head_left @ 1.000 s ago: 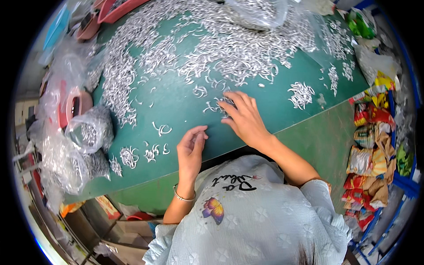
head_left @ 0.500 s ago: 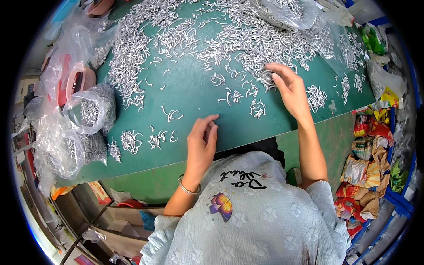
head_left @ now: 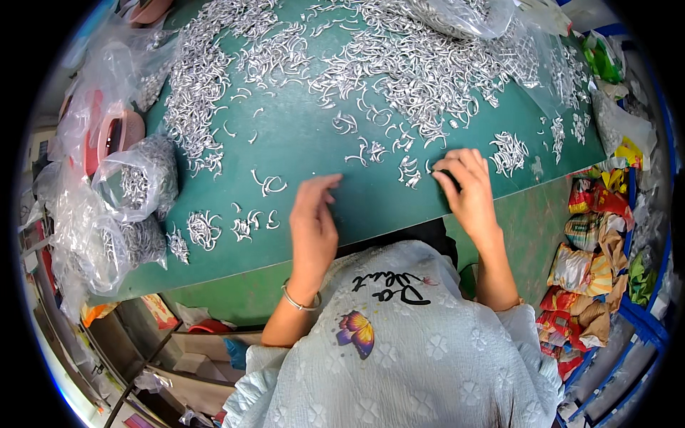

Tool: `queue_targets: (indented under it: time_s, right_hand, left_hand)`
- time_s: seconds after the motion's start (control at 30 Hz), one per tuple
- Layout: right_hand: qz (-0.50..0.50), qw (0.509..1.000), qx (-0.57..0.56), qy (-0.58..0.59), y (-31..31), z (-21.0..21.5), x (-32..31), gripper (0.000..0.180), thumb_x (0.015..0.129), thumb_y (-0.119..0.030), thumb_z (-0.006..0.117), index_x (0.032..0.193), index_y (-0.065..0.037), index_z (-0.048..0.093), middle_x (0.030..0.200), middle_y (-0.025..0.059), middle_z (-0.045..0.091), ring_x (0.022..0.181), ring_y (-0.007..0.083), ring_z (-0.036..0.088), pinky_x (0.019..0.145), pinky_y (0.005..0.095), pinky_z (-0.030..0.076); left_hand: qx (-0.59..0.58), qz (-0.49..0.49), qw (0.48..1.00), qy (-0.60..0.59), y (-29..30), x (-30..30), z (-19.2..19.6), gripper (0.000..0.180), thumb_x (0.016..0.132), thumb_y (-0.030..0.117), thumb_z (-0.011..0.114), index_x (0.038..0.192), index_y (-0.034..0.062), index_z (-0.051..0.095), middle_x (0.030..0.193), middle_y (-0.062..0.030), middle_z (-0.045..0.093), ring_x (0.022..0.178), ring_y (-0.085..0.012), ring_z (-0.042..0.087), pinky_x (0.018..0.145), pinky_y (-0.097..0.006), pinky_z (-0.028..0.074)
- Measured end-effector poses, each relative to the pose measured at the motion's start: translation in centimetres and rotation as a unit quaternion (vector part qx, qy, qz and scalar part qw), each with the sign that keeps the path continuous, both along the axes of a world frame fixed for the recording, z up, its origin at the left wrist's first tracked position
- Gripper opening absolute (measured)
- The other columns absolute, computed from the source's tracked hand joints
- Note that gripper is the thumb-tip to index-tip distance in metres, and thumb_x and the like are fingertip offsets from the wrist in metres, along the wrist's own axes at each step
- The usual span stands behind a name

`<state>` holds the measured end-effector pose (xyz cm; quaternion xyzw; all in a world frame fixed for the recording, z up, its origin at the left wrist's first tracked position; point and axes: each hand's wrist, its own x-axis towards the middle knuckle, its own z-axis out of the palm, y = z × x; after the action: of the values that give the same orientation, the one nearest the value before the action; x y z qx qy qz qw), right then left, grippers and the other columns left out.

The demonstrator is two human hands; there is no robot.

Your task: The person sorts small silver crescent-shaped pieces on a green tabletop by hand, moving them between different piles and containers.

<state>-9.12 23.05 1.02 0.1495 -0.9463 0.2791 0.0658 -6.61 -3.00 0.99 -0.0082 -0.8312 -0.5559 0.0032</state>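
Observation:
A green table top [head_left: 307, 143] is strewn with several small curved silver metal pieces, thickest in a big heap [head_left: 421, 64] at the far side. My left hand [head_left: 312, 225] hovers flat over the near edge, fingers together, beside a loose curved piece [head_left: 267, 184]. My right hand [head_left: 467, 187] rests on the table with fingers bent down onto a small cluster of pieces [head_left: 409, 171]; whether it grips any is hidden. Small sorted bunches [head_left: 203, 228] lie near the left edge.
Clear plastic bags of metal pieces [head_left: 139, 178] and pink round holders [head_left: 114, 135] crowd the left edge. Another clear bag [head_left: 464, 14] lies at the far side. Colourful packets [head_left: 592, 264] pile up on the right, by blue crates [head_left: 642, 321].
My right hand has drawn back from the heap toward the near edge. My left hand has shifted slightly right along the near edge.

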Motion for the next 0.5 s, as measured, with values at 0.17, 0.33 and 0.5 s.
queue_targets:
  time_s: [0.17,0.33,0.5]
  right_hand:
    - [0.006,0.997,-0.069,0.025,-2.0,0.5,-0.6,0.033,0.076,-0.010,0.076,0.106,-0.004,0.064,0.107,0.0109,0.057,0.098,0.0306,0.053,0.082,0.0373,0.042]
    - [0.031,0.998,-0.043,0.045,-6.4,0.7,-1.4,0.035,0.075,-0.015,0.076,0.108,-0.006,0.064,0.114,0.0094,0.055,0.105,0.0286,0.050,0.087,0.0408,0.038]
    - [0.065,0.994,0.010,0.087,-9.5,-1.5,-3.4,0.017,0.078,-0.012,0.072,0.092,-0.006,0.065,0.109,0.0072,0.056,0.102,0.0261,0.050,0.087,0.0402,0.035]
  left_hand:
    - [0.072,0.041,0.996,-0.023,-1.2,0.0,-0.9,0.037,0.088,-0.018,0.041,0.114,-0.0011,0.062,0.102,-0.0116,0.062,0.079,-0.0151,0.058,0.071,-0.027,0.048]
    - [0.158,0.032,0.983,-0.088,-0.5,0.4,-0.8,0.026,0.097,-0.009,0.043,0.115,-0.0039,0.061,0.097,-0.0070,0.061,0.075,-0.0096,0.055,0.066,-0.023,0.047]
    - [0.250,0.015,0.959,-0.134,-0.3,0.5,-0.7,0.024,0.099,-0.002,0.044,0.116,-0.0050,0.061,0.093,-0.0036,0.058,0.075,-0.0096,0.054,0.066,-0.024,0.047]
